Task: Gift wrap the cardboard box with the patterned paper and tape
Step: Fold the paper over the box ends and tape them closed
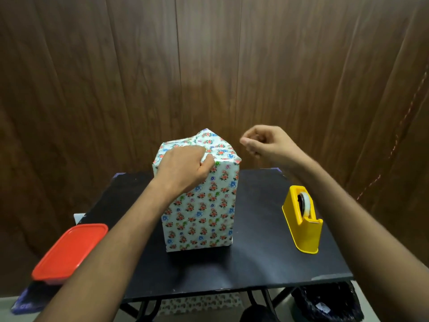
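Nearest the camera, on the left edge of the dark worktop (243, 270), sits a red lid (69, 251), and off to the right a yellow dispenser (301, 225) with its tape roll (306, 204) stands well apart from the action. Centre stage is the box (200, 205), upright on the worktop, tall axis vertical, already sheathed in paper (209, 147) down its visible sides. Up top, the left hand (185, 167) is planted on the near-left corner, fingers curled and pressing the folds down. The far flap rises to a loose peak behind it, not yet flattened. Now the key relation: the right hand (262, 142) hovers level with the box top, just off its right edge, fingers curled with thumb and forefinger pinched together. Whether a strip of tape hangs between them cannot be told. The open end lies to that hand's left and slightly nearer, so the right hand looks best placed to come across, while the left pins the fold.
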